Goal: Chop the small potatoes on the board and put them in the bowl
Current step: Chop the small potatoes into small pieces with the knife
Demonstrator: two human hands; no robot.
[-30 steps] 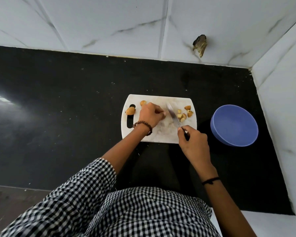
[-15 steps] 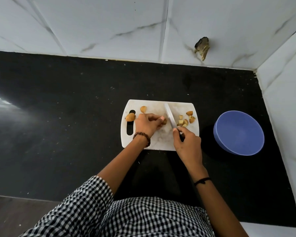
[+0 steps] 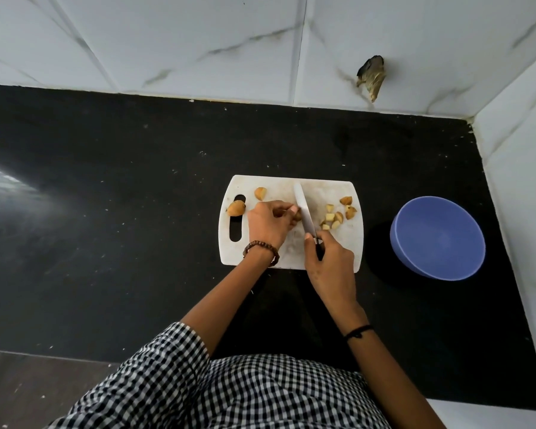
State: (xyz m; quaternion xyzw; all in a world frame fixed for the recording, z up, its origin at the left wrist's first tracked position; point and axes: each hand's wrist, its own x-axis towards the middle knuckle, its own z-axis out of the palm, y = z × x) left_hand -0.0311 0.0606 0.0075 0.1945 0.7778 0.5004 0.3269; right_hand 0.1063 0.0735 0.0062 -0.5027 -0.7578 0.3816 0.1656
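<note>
Overhead, a black worktop [image 3: 106,243] is shown, with a white chopping board [image 3: 338,193] toward its right end and a blue bowl [image 3: 437,239], nothing seen inside, set apart beyond the board's right edge. At mid-board a small potato [image 3: 297,215] is pinched by the curled left hand [image 3: 268,222]. A knife [image 3: 304,212] is gripped by the right hand [image 3: 330,258], blade pointing at the far edge, touching the potato's right side. Cut pieces [image 3: 333,216] are gathered near the right edge; a whole potato [image 3: 235,208] and a part potato [image 3: 260,193] are left near the left edge.

board [image 3: 322,187] 1 | knife [image 3: 304,210] 1 | bowl [image 3: 415,261] 1 | potato [image 3: 235,209], larger lumps 3 | cut bits [image 3: 335,224] about 8
</note>
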